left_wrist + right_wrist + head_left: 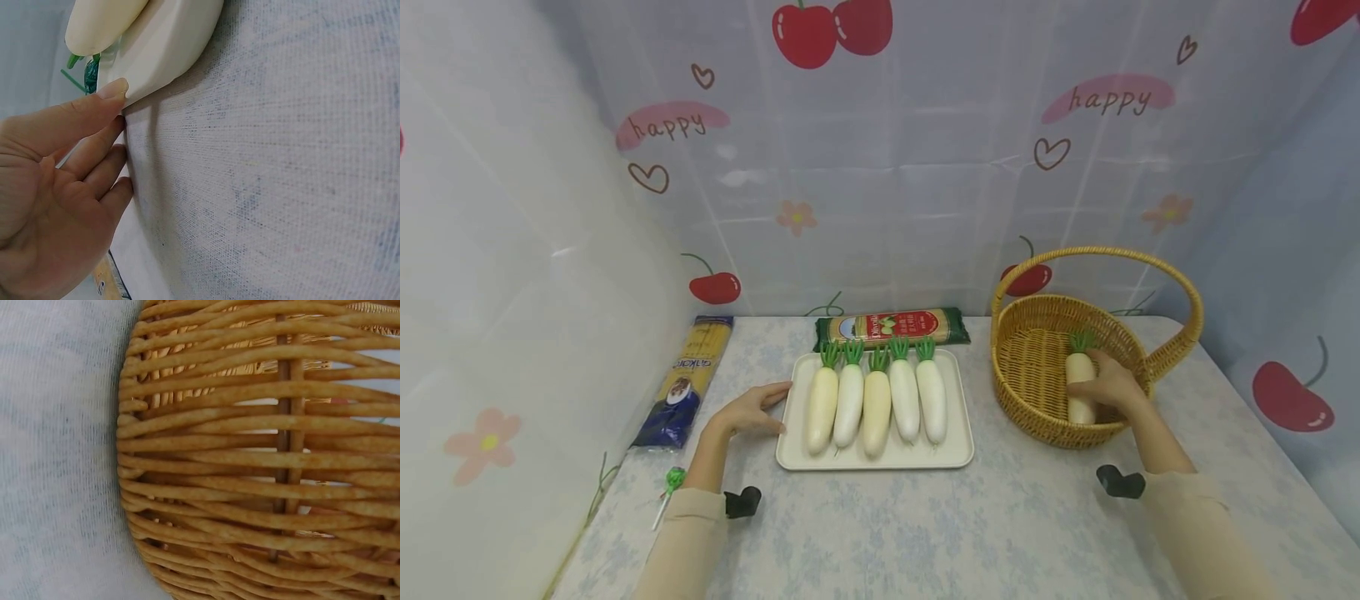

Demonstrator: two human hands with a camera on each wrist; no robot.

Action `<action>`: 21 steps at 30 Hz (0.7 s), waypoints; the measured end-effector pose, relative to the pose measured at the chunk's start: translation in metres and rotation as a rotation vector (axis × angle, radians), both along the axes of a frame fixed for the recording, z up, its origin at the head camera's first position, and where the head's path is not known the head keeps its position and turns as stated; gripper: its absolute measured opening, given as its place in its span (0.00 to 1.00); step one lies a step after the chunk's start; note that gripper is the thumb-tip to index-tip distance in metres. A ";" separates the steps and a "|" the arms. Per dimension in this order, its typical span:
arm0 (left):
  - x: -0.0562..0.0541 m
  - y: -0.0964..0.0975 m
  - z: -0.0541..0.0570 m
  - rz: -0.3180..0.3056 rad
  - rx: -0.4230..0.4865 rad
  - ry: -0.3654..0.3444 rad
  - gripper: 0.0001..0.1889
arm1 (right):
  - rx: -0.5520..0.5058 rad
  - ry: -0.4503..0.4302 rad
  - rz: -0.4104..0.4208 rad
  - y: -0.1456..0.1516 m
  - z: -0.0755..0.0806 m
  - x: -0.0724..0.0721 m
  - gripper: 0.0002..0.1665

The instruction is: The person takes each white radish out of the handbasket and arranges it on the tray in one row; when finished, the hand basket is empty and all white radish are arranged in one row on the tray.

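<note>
Inside the wicker basket point(1037, 417), my right hand point(1112, 385) grips a white radish point(1080, 371) with a green top, thumb on one side. The right wrist view shows only the basket's woven side point(206, 456), so that hand is hidden there. My left hand point(751, 410) touches the left edge of a cream tray point(958, 450). Seen from the left wrist, the thumb point(112, 90) rests against the tray's rim and the other fingers extend loosely beside it. On the tray several white radishes point(876, 408) lie side by side, green tops pointing away from me.
Behind the tray lies a green and red pasta packet point(895, 327). A blue and yellow packet point(685, 383) is at the left, with a green lollipop point(673, 483) near my left forearm. The basket's tall handle point(1097, 251) arches over its opening.
</note>
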State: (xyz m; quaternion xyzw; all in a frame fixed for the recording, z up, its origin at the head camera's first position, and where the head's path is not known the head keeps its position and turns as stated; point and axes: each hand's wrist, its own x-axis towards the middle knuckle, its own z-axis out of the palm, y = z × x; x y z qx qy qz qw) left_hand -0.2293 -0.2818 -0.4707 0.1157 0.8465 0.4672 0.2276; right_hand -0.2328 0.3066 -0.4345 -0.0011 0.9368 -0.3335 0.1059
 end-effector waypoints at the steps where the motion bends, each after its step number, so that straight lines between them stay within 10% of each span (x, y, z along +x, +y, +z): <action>1: 0.000 0.000 0.000 0.006 0.003 -0.004 0.48 | -0.019 0.013 -0.002 0.000 -0.001 0.000 0.54; 12: 0.000 0.000 0.002 0.010 0.003 -0.007 0.48 | -0.186 0.307 -0.045 -0.002 0.012 0.005 0.50; 21: 0.000 0.000 0.001 0.009 0.002 -0.002 0.48 | -0.306 0.324 -0.066 -0.013 0.035 0.016 0.50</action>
